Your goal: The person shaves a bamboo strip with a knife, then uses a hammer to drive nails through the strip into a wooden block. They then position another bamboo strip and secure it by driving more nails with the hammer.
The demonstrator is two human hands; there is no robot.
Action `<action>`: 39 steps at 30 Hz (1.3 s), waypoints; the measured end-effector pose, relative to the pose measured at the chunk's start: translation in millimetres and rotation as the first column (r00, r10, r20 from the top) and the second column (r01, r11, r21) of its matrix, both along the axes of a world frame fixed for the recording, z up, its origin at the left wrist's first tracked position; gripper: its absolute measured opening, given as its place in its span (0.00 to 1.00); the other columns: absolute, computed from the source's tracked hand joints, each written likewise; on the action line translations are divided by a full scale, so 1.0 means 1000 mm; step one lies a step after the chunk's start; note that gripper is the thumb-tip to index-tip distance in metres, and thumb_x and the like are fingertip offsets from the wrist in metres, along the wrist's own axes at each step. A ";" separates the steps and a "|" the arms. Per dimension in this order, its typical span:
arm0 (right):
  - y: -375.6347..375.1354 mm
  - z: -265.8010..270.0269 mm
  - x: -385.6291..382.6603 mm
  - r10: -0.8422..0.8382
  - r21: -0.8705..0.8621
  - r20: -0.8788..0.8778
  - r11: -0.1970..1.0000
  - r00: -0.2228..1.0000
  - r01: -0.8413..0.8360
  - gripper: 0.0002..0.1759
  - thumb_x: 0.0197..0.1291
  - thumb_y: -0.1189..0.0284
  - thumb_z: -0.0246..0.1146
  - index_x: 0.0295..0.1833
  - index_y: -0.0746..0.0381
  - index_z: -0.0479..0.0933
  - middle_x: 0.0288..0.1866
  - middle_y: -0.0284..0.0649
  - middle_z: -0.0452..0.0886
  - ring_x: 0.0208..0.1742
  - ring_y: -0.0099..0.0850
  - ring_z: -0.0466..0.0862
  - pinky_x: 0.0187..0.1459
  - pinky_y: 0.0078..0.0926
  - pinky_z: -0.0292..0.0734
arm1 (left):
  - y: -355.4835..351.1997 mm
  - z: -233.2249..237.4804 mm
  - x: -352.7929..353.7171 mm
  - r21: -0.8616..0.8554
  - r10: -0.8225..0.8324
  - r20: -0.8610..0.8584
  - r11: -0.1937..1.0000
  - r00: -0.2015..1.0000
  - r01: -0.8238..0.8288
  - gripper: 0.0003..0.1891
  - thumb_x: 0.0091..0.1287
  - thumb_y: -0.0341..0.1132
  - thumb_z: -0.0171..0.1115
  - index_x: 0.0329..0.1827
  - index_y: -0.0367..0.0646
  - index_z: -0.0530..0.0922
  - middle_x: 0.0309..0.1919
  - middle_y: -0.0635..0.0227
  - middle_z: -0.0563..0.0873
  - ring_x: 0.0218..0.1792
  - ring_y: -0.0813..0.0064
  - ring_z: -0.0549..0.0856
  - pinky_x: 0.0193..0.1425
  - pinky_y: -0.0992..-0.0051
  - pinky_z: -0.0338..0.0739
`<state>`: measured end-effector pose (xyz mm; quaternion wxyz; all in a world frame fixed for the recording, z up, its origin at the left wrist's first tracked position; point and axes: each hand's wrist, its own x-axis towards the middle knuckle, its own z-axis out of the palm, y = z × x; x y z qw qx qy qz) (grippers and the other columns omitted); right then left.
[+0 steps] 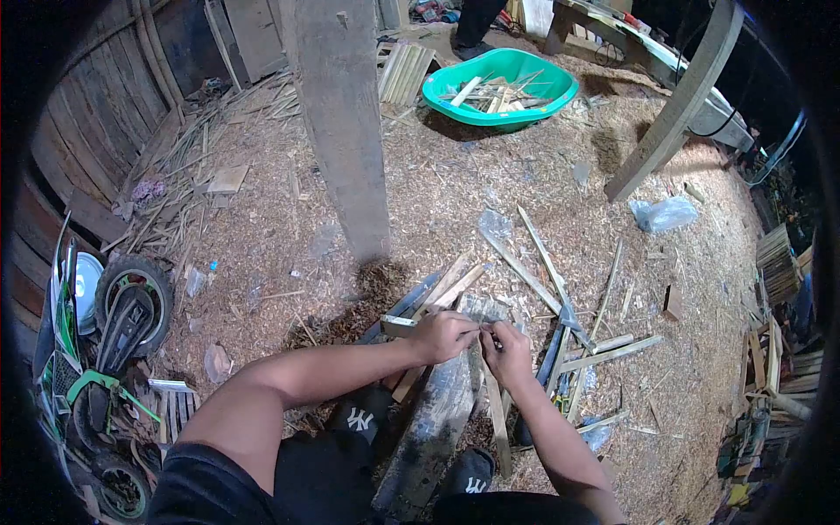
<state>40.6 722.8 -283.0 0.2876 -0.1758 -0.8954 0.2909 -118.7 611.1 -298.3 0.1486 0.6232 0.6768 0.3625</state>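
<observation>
My left hand [444, 337] and my right hand [507, 350] meet above the end of a worn wooden beam [424, 446] that runs between my feet. Both have their fingers pinched together, nearly touching. Whatever lies between the fingertips is too small to make out. Just left of my left hand is a short wooden block [398, 325]. Pale wood slats [455, 282] lie beyond the hands. A narrow wood strip [497, 420] slants down below my right hand, and crossed slats [560, 306] lie to its right.
Wood shavings cover the ground. A wooden post [341, 131] stands ahead, and a green tub [542, 92] of wood scraps sits beyond it. A small motorbike [109, 385] is at the left. A clear plastic bag [667, 214] lies at the right, near a slanted table leg [674, 118].
</observation>
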 end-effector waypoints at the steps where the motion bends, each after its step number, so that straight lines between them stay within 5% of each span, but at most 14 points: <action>1: -0.001 0.001 0.000 0.000 -0.001 0.001 1.000 1.000 0.000 0.07 0.64 0.77 0.67 0.36 0.65 0.76 0.31 0.51 0.79 0.34 0.53 0.83 0.36 0.47 0.78 | 0.002 -0.004 -0.001 -0.002 0.006 0.003 1.000 1.000 -0.006 0.10 0.67 0.32 0.66 0.46 0.39 0.88 0.44 0.55 0.91 0.44 0.53 0.90 0.51 0.60 0.84; 17: 0.001 -0.001 0.007 0.016 -0.005 0.005 1.000 1.000 -0.016 0.03 0.63 0.79 0.68 0.41 0.66 0.80 0.37 0.50 0.85 0.37 0.52 0.86 0.39 0.45 0.82 | 0.007 -0.009 0.004 0.156 0.031 0.077 0.987 0.997 -0.042 0.09 0.68 0.33 0.63 0.39 0.36 0.87 0.35 0.53 0.89 0.38 0.50 0.89 0.43 0.58 0.83; 34: -0.004 -0.017 0.014 0.044 -0.055 -0.019 0.997 0.999 -0.045 0.05 0.63 0.80 0.68 0.44 0.65 0.83 0.38 0.50 0.87 0.40 0.49 0.88 0.43 0.41 0.84 | -0.001 -0.006 0.008 0.055 0.008 0.064 0.998 0.998 -0.011 0.09 0.66 0.28 0.67 0.45 0.34 0.88 0.42 0.51 0.91 0.43 0.54 0.90 0.48 0.62 0.85; 37: -0.001 -0.019 0.013 -0.105 -0.428 0.098 0.893 0.990 0.137 0.08 0.68 0.75 0.66 0.46 0.68 0.86 0.42 0.52 0.89 0.43 0.44 0.91 0.47 0.35 0.82 | 0.002 -0.006 0.003 0.045 -0.005 0.078 0.999 0.997 0.001 0.09 0.66 0.28 0.67 0.45 0.35 0.88 0.42 0.52 0.91 0.43 0.54 0.90 0.49 0.62 0.85; 39: 0.002 -0.020 0.015 -0.134 -0.475 0.119 0.862 0.984 0.175 0.09 0.68 0.74 0.66 0.47 0.68 0.86 0.41 0.52 0.89 0.43 0.41 0.91 0.47 0.33 0.82 | 0.003 -0.008 0.000 0.055 -0.037 0.068 0.998 0.997 0.033 0.08 0.66 0.28 0.66 0.45 0.34 0.88 0.43 0.51 0.91 0.44 0.54 0.90 0.49 0.62 0.85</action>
